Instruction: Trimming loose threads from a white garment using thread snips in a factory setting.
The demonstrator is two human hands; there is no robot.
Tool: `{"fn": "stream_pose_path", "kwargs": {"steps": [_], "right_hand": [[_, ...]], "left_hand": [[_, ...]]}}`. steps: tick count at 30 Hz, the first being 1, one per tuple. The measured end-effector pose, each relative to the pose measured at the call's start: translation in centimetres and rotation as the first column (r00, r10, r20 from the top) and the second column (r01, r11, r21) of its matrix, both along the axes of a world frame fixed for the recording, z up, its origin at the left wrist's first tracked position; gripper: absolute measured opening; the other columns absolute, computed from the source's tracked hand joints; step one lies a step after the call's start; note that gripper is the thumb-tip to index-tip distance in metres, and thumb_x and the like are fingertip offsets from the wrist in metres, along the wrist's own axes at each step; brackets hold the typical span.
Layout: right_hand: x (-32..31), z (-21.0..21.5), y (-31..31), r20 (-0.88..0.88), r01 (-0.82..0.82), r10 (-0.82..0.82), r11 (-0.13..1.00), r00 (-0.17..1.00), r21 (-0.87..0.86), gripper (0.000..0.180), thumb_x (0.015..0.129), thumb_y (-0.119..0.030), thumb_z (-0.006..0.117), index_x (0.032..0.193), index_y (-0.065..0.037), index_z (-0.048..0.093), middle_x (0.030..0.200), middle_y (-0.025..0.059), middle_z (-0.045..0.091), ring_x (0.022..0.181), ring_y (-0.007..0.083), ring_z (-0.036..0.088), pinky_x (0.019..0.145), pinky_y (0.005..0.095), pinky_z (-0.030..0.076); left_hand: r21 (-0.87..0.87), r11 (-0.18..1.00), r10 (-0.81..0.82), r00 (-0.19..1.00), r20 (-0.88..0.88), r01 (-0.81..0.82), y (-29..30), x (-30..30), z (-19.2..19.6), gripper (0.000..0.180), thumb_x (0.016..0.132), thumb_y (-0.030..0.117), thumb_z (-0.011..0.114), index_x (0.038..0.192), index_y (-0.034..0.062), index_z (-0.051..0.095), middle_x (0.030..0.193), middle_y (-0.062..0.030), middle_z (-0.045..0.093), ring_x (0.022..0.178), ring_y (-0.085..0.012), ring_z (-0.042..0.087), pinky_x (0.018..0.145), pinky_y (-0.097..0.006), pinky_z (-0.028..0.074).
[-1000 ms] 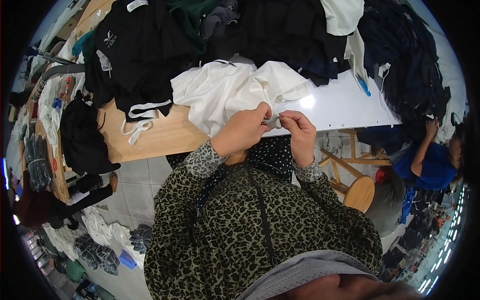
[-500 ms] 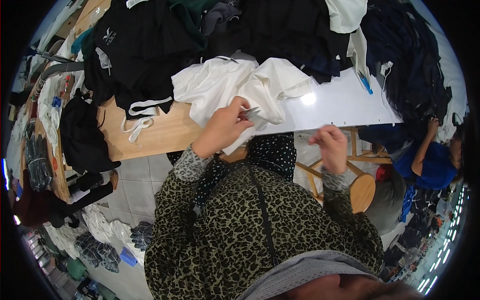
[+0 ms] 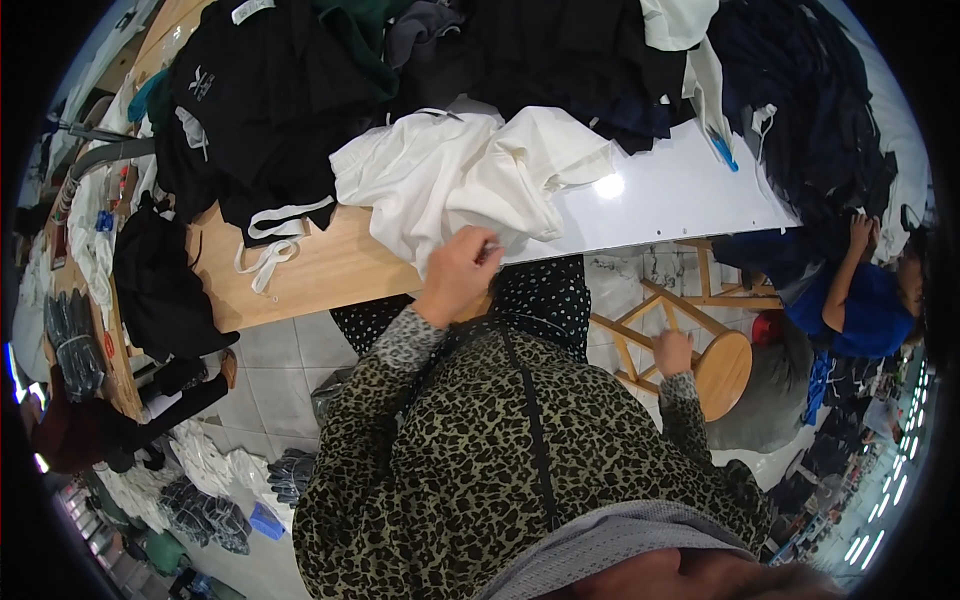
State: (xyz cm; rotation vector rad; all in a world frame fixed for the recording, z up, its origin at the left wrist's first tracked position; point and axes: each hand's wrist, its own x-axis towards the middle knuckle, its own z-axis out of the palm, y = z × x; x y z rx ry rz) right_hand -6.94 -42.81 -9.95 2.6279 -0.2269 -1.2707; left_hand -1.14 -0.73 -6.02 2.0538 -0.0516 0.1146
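The left hand (image 3: 456, 280) at the near edge of the white garment (image 3: 450, 185)

On my feed, the white garment lies crumpled on the bench (image 3: 310, 278), its longer spread running left to right. The left hand is much the nearer one: it overlaps the garment's near edge, so the bulk of it lies straight ahead. I see those fingers curled in, but cannot tell whether they pinch anything. The left forearm (image 3: 378, 375) slants forward and inward toward the garment. The right hand (image 3: 674, 352) is well to the garment's right and on its near side, in line with a wooden stool (image 3: 725, 378), arm bent, fingers looking folded; I cannot tell if it holds something. Black garments (image 3: 290, 110) lie beyond the white garment.
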Motion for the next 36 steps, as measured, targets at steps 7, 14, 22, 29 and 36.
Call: {"fn": "stream_pose_path", "kwargs": {"steps": [7,14,22,29,36], "right_hand": [[8.3,4.1,16.5,0.895,-0.687,-0.171,0.587,0.412,0.429,0.044,0.069,-0.005,0.066,0.11,-0.006,0.053,0.119,0.0116,0.046,0.118,0.0367,0.037,0.1,0.0482,0.028],[13.4,5.0,24.4,0.544,-0.575,-0.535,0.127,0.647,0.808,0.02,0.067,0.001,0.06,0.087,0.001,0.057,0.084,0.0119,0.059,0.08,0.0274,0.059,0.073,0.0306,0.047],[14.3,10.3,27.7,-0.166,0.015,-0.382,-0.369,0.909,0.929,0.006,0.079,-0.001,0.062,0.084,0.001,0.058,0.083,0.0012,0.06,0.077,0.0067,0.055,0.069,0.0191,0.043],[15.5,9.9,26.1,-0.455,0.353,-0.321,-0.328,0.831,0.876,0.02,0.089,-0.017,0.058,0.1,0.0,0.061,0.087,0.0025,0.063,0.074,0.0072,0.057,0.069,0.0207,0.046],[15.1,9.0,25.6,-0.428,0.235,-0.409,-0.441,0.806,0.866,0.02,0.092,-0.021,0.055,0.091,-0.001,0.06,0.084,0.002,0.062,0.072,0.0078,0.056,0.067,0.0217,0.046]], "left_hand": [[-0.045,0.999,0.018,0.946,0.323,-0.004,-4.6,1.2,-1.3,0.017,0.075,0.004,0.069,0.082,0.0023,0.054,0.086,-0.0087,0.052,0.058,-0.0219,0.059,0.051,-0.03,0.048],[-0.132,0.973,0.218,0.946,0.239,-0.191,-2.4,-0.1,0.3,0.027,0.072,0.005,0.072,0.092,0.0034,0.053,0.091,-0.0087,0.051,0.059,-0.0168,0.055,0.052,-0.026,0.046],[-0.385,0.881,0.371,0.908,0.196,-0.277,-0.4,1.0,1.9,0.021,0.078,-0.004,0.062,0.098,-0.0011,0.056,0.089,-0.0034,0.054,0.064,-0.0076,0.048,0.058,-0.022,0.043],[-0.726,0.616,-0.001,0.922,-0.388,-0.306,5.8,1.6,5.8,0.018,0.085,0.026,0.063,0.085,0.0084,0.062,0.068,0.0076,0.052,0.054,0.0006,0.041,0.045,-0.016,0.033],[-0.712,0.636,0.043,0.935,-0.351,-0.296,6.6,2.4,4.0,0.016,0.085,0.024,0.064,0.085,0.0083,0.062,0.067,0.0084,0.05,0.054,-0.0005,0.037,0.046,-0.016,0.031]]}}
